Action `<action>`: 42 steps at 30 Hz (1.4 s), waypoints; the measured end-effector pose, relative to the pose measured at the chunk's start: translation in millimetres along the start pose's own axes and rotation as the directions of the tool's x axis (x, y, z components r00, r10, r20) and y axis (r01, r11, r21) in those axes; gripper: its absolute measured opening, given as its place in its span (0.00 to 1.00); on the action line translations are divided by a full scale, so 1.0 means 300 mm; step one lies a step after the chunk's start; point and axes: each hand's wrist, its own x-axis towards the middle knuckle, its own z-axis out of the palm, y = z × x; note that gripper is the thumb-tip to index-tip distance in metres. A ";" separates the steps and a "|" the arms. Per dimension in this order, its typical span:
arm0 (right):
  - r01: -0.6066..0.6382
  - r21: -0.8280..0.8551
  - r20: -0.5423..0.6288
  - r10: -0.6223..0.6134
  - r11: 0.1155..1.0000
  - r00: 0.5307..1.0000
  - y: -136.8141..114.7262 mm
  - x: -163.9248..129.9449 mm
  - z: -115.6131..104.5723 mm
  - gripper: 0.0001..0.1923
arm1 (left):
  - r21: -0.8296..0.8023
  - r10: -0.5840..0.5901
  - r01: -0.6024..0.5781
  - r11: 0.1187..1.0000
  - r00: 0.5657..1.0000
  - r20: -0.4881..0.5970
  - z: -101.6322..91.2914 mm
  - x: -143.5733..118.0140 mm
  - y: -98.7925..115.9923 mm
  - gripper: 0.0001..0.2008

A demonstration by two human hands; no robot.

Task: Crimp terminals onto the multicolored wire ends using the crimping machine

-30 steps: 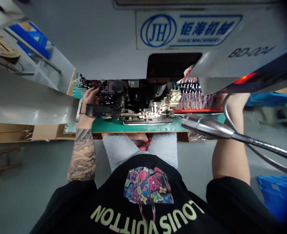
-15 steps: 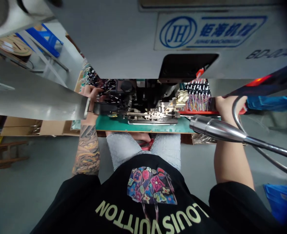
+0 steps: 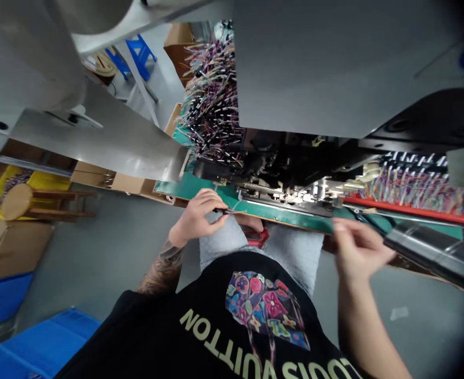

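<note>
Here we work seated at the green-topped bench [image 3: 200, 185], both hands just in front of its near edge. Our left hand [image 3: 198, 216] has thumb and fingers pinched together on a thin dark wire piece [image 3: 222, 211], held above the lap and close to the bench edge. Our right hand [image 3: 356, 247] hovers near the bench edge further along; its fingers are loosely curled with thumb and forefinger drawn close. Motion blur hides whether anything lies between them, so we cannot tell.

A red object [image 3: 258, 238] sits between our knees, just below the bench. To the right, the metal head of a gooseneck lamp [image 3: 433, 255] crosses in front of the bench.

On the bench stands the crimping machine [image 3: 295, 184], its bright metal tooling facing us under a grey housing [image 3: 334, 68]. Coloured wire bundles [image 3: 212, 100] fan out beyond it on the left, and more lie in a row over a red tray [image 3: 413, 209] on the right.

In our judgement, good practice is to keep the pinch near the wire's end, hold it level with the tooling, and keep fingertips clear of the moving parts.
</note>
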 end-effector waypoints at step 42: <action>-0.498 0.499 0.472 0.260 0.709 0.842 -0.331 -0.034 0.338 0.27 | 0.165 0.063 -0.034 0.986 0.983 -0.172 0.324 0.170 0.311 0.15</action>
